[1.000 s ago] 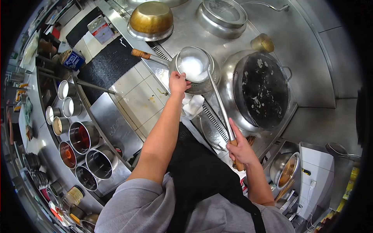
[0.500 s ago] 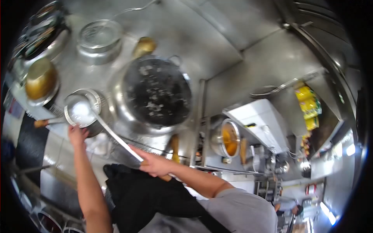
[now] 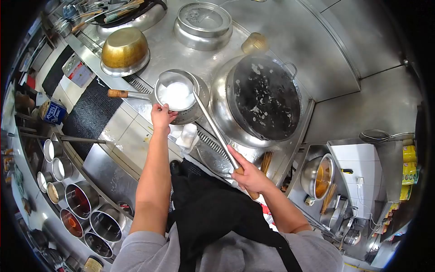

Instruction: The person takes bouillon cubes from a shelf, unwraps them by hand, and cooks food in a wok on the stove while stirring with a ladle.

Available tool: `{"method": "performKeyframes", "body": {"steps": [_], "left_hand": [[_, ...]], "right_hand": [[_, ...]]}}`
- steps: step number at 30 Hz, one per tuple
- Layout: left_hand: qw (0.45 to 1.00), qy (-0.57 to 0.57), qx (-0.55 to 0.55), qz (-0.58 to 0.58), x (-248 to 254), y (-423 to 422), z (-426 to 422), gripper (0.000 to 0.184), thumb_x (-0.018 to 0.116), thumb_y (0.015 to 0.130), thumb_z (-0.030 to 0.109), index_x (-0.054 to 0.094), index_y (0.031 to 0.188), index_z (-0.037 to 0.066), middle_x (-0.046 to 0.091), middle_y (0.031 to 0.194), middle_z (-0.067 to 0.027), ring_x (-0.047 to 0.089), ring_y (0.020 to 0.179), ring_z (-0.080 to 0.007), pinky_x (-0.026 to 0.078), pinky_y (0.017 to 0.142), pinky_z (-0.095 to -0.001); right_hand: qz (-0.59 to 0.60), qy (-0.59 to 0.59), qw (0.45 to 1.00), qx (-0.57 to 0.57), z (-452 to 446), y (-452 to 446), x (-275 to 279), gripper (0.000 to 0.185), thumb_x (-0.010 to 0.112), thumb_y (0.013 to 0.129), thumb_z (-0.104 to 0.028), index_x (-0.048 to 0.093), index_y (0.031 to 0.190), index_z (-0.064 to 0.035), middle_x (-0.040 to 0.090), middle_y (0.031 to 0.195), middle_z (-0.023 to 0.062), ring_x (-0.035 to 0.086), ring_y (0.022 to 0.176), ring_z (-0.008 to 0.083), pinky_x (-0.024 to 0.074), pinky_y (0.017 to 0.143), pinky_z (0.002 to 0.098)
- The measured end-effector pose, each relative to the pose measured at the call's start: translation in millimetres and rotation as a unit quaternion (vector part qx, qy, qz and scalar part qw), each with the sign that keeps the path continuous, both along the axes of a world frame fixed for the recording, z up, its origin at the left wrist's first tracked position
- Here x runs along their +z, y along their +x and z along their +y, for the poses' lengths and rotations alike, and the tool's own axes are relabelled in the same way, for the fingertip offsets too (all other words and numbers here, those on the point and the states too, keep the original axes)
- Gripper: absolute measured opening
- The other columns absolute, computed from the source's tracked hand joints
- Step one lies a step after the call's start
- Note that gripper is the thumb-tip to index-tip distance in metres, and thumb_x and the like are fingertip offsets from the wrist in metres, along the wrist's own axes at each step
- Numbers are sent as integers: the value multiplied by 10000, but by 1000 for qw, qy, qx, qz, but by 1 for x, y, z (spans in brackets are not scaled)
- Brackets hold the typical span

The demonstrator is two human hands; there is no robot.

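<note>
My left hand is closed on the near rim of a round metal bowl that holds white contents. My right hand grips the lower part of a long-handled ladle, near its wooden end. The ladle's head lies in the bowl, over the white contents. Beneath the bowl is a perforated metal pan or strainer; a wooden handle sticks out to the left. Right of the bowl, a large dark wok holds dark liquid with pale flecks.
An upturned golden pot stands at the upper left, and a lidded steel pot behind the bowl. White cloths lie at the counter edge. Several metal containers stand at left. A steel bowl of orange liquid sits at right.
The view swung right, then back left. Both hands keep their places on the bowl rim and the ladle, and the ladle's head is still in the bowl.
</note>
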State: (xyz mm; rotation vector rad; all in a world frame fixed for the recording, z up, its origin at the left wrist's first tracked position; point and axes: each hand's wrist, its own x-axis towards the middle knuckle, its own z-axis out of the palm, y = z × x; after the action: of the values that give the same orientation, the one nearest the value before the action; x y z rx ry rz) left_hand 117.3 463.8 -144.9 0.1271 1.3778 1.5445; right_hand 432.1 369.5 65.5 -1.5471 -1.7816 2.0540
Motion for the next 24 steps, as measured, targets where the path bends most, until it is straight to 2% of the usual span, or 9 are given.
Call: {"method": "performKeyframes", "body": {"steps": [7,11,14,15,16,19,22,24], "left_hand": [[998,-13,-24,63,6,-19,3,163,558,971,139,421,908,77,581,724,-86,629,575,-185,561,506,-319],[996,-21,-20,79,11,-30,5,130,560,973,153,457,929,88,571,715,-56,609,564,-162,537,494,-304],[998,-17,3,60,12,-24,2,135,570,970,172,461,965,92,571,734,-58,609,581,-163,529,492,-300],[998,-17,6,61,13,-20,0,135,570,970,172,461,965,92,571,734,-58,609,581,-163,529,492,-300],[999,-24,14,46,13,-15,-3,145,572,969,180,455,973,94,577,754,-66,617,596,-168,533,502,-303],[999,-30,22,22,13,2,-10,181,585,959,178,427,986,95,588,818,-90,647,639,-198,549,529,-316],[1000,-2,23,-5,11,15,-9,237,607,934,105,374,975,89,585,857,-112,685,699,-245,574,563,-335],[999,3,35,-2,12,21,-8,231,598,937,94,369,970,87,585,861,-117,687,702,-248,574,564,-334]], "right_hand": [[-29,26,999,16,0,-1,28,846,528,863,-5,152,1569,-279,603,767,42,497,474,112,469,497,286],[5,41,999,5,-7,5,27,838,526,868,-7,147,1570,-264,609,774,41,494,473,111,470,492,284],[33,64,997,-8,-13,7,14,835,525,871,-14,138,1571,-255,585,698,32,493,471,112,468,494,286],[13,60,998,-3,-14,6,11,835,521,874,0,134,1572,-243,536,666,7,478,476,97,443,484,269],[-7,57,998,3,-13,5,7,835,518,878,15,129,1574,-232,487,633,-19,462,480,82,418,475,251],[-26,43,999,15,-8,2,-3,830,524,878,-30,138,1569,-278,500,566,2,489,468,118,464,502,290],[-43,57,997,29,-6,1,-8,828,524,877,-35,141,1568,-284,498,562,12,502,472,125,456,510,302],[-56,67,995,42,-1,1,-11,829,527,875,-38,142,1568,-280,506,563,24,510,474,132,454,517,311]]}}
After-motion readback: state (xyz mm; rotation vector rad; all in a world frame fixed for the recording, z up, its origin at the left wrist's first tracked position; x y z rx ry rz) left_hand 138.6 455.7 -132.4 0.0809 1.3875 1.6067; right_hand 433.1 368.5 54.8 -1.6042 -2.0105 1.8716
